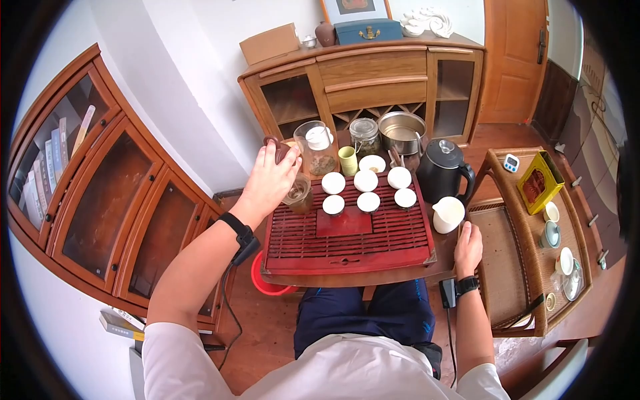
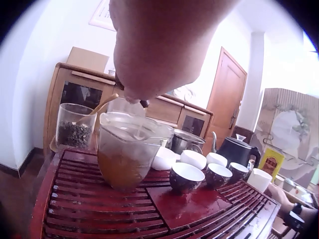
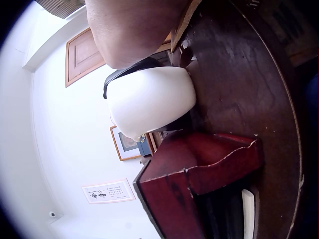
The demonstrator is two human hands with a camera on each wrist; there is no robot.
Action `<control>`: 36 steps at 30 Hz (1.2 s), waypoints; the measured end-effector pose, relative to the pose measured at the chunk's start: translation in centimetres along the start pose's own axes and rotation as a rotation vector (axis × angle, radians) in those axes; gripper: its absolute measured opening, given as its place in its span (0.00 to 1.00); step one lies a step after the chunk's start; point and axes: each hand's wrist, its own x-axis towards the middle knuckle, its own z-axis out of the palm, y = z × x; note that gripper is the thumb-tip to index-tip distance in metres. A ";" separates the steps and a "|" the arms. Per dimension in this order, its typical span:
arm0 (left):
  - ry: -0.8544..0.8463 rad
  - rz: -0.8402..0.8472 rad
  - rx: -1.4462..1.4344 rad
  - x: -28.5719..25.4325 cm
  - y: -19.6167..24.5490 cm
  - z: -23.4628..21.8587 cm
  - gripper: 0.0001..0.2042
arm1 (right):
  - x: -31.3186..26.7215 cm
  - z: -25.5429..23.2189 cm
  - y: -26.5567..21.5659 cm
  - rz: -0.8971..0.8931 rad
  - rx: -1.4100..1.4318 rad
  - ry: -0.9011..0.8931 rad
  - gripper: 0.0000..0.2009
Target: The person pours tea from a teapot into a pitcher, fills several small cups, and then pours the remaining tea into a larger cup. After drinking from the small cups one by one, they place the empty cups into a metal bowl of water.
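My left hand [image 1: 270, 180] grips a dark brown, rounded object [image 1: 277, 148] at the tray's back left. The hand hides most of it, and I cannot tell its kind. Under that hand stands a glass pitcher [image 2: 124, 164] of amber tea, on the slatted red tea tray [image 1: 287, 257]. White-lined cups [image 1: 368, 202] with dark outsides form two rows there. My right hand [image 1: 469, 248] rests at the table's right edge, next to a white pitcher [image 1: 449, 215]. In the right wrist view, the hand overlaps this pitcher's upper side.
Behind the tray are a glass jar of tea leaves [image 1: 321, 160], a lidded jar [image 1: 365, 133], a steel pot [image 1: 401, 133] and a black kettle [image 1: 445, 167]. A rattan cart [image 1: 497, 233] stands right, with a yellow tin [image 1: 540, 183]. A red basin [image 1: 270, 283] sits below the table.
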 end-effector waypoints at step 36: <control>0.010 -0.029 0.004 0.3 -0.4 -0.2 0.23 | 0.2 -0.1 0.2 -0.009 -0.006 -0.037 0.27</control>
